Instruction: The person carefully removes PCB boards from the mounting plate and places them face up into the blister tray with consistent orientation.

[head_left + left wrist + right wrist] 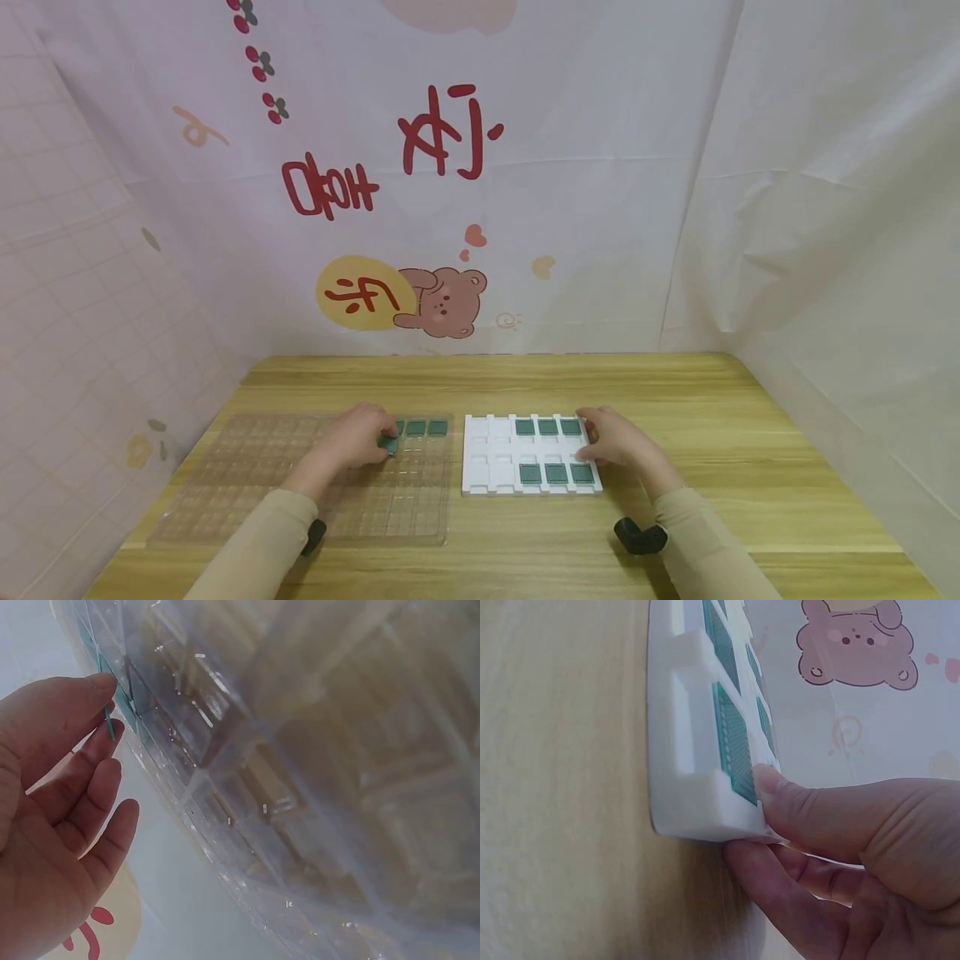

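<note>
Over the clear plastic tray (405,533), my left hand (358,435) pinches a small green square circuit board (389,444) between thumb and fingers. The left wrist view shows that board (110,724) edge-on and tilted between the fingertips. Several more green boards (437,427) lie in the tray's back row, partly covered by the hand. My right hand (613,439) grips the right end of the white tray (480,490), thumb on top and fingers beneath its edge, as the right wrist view shows. Green boards (557,473) fill slots in two rows at the white tray's right part.
Both trays lie side by side on a wooden table (525,550), with a narrow gap between them. A printed cloth (585,208) hangs behind the table and on both sides. Black straps (640,536) are on the wrists.
</note>
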The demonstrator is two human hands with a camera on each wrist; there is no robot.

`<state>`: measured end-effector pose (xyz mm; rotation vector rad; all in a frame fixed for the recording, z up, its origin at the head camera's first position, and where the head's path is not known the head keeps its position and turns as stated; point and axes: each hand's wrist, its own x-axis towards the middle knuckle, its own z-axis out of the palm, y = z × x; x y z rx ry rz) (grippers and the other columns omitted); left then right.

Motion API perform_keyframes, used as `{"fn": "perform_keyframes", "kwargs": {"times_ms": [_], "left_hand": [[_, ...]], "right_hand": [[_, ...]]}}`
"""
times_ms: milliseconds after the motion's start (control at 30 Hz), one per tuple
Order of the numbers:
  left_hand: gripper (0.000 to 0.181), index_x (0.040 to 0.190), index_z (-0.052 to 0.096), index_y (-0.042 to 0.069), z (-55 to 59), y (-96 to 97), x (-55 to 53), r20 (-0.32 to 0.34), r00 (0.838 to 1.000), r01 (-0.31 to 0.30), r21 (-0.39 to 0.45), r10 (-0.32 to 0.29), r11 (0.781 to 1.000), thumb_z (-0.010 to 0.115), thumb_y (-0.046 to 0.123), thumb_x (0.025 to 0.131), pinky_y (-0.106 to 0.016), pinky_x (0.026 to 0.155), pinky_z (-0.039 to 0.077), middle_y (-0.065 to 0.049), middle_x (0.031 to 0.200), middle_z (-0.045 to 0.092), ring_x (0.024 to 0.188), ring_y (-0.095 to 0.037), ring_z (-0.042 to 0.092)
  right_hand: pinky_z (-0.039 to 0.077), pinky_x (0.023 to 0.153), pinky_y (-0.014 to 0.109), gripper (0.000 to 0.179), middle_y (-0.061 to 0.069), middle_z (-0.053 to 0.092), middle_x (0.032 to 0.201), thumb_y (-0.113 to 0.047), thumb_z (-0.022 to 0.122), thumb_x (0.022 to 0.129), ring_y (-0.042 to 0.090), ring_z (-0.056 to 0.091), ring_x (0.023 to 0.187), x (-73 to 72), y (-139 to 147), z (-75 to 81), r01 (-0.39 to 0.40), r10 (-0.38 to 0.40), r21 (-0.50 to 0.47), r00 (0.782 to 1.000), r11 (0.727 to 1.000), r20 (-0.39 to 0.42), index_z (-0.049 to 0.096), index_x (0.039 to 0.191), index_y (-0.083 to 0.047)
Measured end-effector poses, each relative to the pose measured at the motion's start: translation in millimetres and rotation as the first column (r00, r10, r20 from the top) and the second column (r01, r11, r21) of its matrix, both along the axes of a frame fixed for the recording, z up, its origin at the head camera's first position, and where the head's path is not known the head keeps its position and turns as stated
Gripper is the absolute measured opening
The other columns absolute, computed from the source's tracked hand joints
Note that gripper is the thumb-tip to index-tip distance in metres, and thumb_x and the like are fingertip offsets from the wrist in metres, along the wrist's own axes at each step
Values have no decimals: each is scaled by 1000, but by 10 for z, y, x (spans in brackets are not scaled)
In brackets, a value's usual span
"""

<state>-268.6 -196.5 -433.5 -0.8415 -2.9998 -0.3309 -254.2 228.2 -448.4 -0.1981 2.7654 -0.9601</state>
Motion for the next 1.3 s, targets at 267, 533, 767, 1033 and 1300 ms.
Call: {"fn": "perform_keyframes", "kwargs": {"times_ms": [267,533,767,1033,1300], "left_hand": [[21,88,75,9,7,-2,5,5,1000,5,1,-5,1000,83,4,70,-47,85,50,-1,91,66,95,-29,59],[19,87,75,10,23,4,20,43,999,-16,32,15,999,82,2,71,-47,86,49,0,90,67,97,-29,60],[19,91,74,8,38,-2,60,37,999,-25,63,23,998,82,4,74,-46,87,49,0,90,68,96,-27,60],[16,94,73,7,91,-3,154,-22,1000,14,121,-11,993,79,6,79,-46,82,52,-3,93,70,93,-25,63],[14,95,72,12,187,63,289,-61,998,31,174,-21,984,78,10,82,-42,77,54,-4,97,72,89,-22,65]], "right_hand": [[56,63,30,75,23,52,120,-3,83,76,28,56,93,4,-6,11,2,-2,-3,1000,1000,-3,47,140,7],[56,63,31,75,23,52,118,-3,83,76,28,56,93,8,1,14,-10,10,0,1000,1000,-10,46,140,8],[57,63,31,75,25,51,121,-2,83,76,29,56,94,19,-2,24,-13,13,-7,1000,1000,-14,46,139,9],[57,62,32,75,26,51,121,-1,83,75,28,57,91,27,0,16,-12,12,-26,1000,1000,-18,46,139,9],[56,61,32,75,26,51,121,-2,83,75,25,58,88,37,1,16,-22,21,-30,999,999,-28,45,139,10]]}}
